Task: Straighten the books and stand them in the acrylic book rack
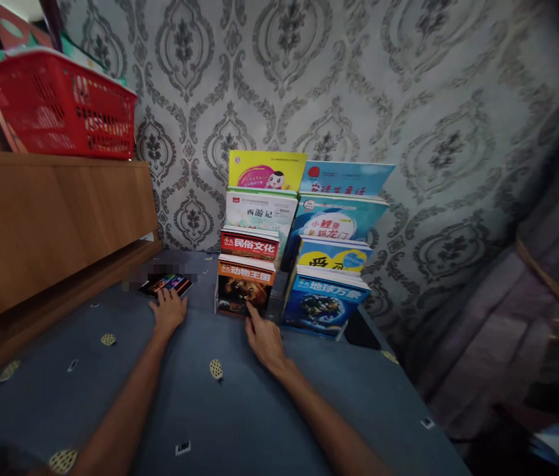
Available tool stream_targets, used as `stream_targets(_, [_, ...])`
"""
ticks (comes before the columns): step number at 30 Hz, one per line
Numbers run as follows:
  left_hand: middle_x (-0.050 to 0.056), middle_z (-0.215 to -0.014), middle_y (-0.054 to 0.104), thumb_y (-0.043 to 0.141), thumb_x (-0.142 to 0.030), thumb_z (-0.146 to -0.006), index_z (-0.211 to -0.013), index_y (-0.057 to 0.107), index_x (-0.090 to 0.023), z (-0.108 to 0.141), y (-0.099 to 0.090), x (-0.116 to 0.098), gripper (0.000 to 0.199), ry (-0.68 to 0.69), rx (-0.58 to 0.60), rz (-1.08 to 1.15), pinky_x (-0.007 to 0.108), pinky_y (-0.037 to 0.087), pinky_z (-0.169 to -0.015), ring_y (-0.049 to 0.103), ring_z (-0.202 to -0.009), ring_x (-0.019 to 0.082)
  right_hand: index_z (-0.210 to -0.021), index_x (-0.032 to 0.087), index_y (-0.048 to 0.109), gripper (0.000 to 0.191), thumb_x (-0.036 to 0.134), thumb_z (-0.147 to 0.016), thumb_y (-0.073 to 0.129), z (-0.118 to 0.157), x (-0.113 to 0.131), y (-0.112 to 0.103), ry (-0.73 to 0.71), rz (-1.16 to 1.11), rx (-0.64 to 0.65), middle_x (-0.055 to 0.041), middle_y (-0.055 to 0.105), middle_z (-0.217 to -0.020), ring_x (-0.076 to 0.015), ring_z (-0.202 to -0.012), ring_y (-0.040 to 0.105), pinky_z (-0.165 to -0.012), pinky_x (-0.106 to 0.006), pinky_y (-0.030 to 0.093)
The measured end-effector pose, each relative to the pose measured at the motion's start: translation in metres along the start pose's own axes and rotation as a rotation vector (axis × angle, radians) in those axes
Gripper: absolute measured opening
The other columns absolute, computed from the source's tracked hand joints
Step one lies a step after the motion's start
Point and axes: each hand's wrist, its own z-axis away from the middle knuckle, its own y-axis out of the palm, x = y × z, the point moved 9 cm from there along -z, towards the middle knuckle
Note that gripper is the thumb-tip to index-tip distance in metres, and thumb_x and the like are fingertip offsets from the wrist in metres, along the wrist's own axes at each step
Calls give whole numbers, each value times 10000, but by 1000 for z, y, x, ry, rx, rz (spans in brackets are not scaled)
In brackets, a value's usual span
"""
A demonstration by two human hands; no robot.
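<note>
My left hand lies with its fingers spread over the near edge of a flat dark thing with bright coloured print or a lit screen; whether it is a book or a device I cannot tell. My right hand holds nothing. Its index finger stretches to the lower cover of an orange and black book, while the other fingers look curled and are partly hidden. That book stands foremost in the left column of a stepped clear rack. Behind it rise a red book, a white book and a yellow book.
The right column holds a blue globe book and several others. A black flat object lies beside the rack. On the wooden cabinet at left stands a red basket. A curtain hangs at right.
</note>
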Motion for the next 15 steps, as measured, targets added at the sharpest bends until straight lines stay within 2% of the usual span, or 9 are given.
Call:
stream_targets(2, [285,-1539,408,309,-390,-985,-1443,468,-33,-3,7,7,602,6,73,-47,732,265,-1098,315,-1467,414,-1541,193,383,538,207,-1005,424,2,-2,7,-10,-6,-17,-106,797,-967,-229,-872,768,-747,-271,521])
stream_targets(4, [281,-1524,433,281,-404,-995,-1418,500,-45,-2,6,7,596,49,88,-95,755,259,-1082,342,-1451,407,-1541,186,384,544,200,-999,425,3,-3,12,-25,-29,-40,-104,797,-956,-235,-861,768,-740,-276,521])
stream_targets(8, [284,-1437,528,278,-380,-1004,-1337,564,-65,6,-7,5,540,136,86,-164,771,286,-1038,451,-1365,401,-1448,212,521,465,199,-995,414,5,-1,16,-77,-87,-75,-84,799,-955,-230,-866,768,-731,-263,512])
stream_targets(10, [280,-1376,579,291,-378,-1008,-1315,574,-78,12,-14,4,514,173,92,-182,753,303,-1030,513,-1304,396,-1420,218,549,450,197,-989,420,6,-1,16,-88,-104,-89,-76,800,-949,-222,-858,767,-723,-251,507])
stream_targets(15, [250,-1224,680,347,-432,-1013,-1308,570,-96,36,-34,6,500,226,105,-211,617,378,-1021,631,-1164,369,-1502,186,440,519,197,-984,410,6,-6,14,-80,-162,-128,-69,797,-918,-210,-810,763,-726,-256,515])
